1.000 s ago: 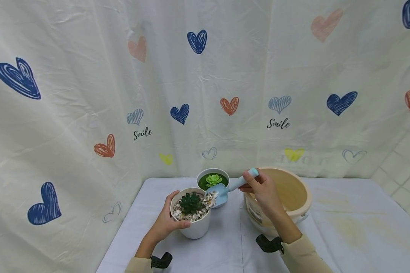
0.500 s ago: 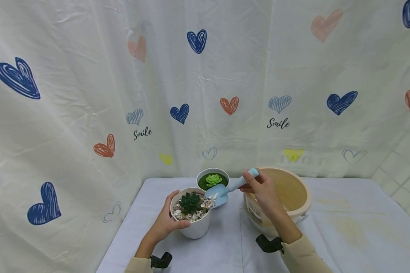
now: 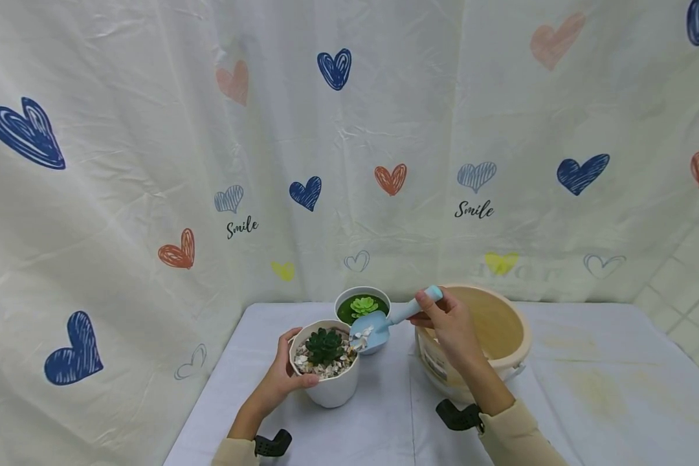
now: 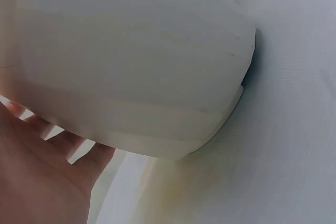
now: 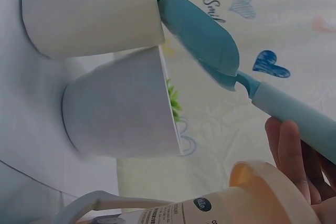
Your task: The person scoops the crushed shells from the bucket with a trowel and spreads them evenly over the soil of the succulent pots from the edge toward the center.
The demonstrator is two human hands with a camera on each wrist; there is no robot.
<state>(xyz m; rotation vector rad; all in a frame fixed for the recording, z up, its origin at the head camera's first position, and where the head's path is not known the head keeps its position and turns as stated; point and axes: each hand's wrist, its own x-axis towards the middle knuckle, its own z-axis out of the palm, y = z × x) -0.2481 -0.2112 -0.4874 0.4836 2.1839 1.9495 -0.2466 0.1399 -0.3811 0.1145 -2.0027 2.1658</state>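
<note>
Across our white-draped desk [image 3: 594,388], our left grip [image 3: 281,375] clasps the nearer succulent pot [image 3: 336,390]. At its rim, our head view shows pale gravel [image 3: 361,336] on the blue trowel [image 3: 378,329], our right-wrist view its underside [image 5: 199,32]; our right grip [image 3: 448,323] pinches the handle [image 3: 404,312].

Left hand [image 3: 279,377]: cupped wide in a hold, thumb on the near side, fingers on the far side with gaps between them
Right hand [image 3: 451,325]: raised, thumb and fingers pinching in a grip
Left arm [image 3: 249,419]: slants forward and to the right
Right arm [image 3: 489,388]: slants forward and to the left
Sleeves [image 3: 518,432]: beige, ending short of the hands
</note>
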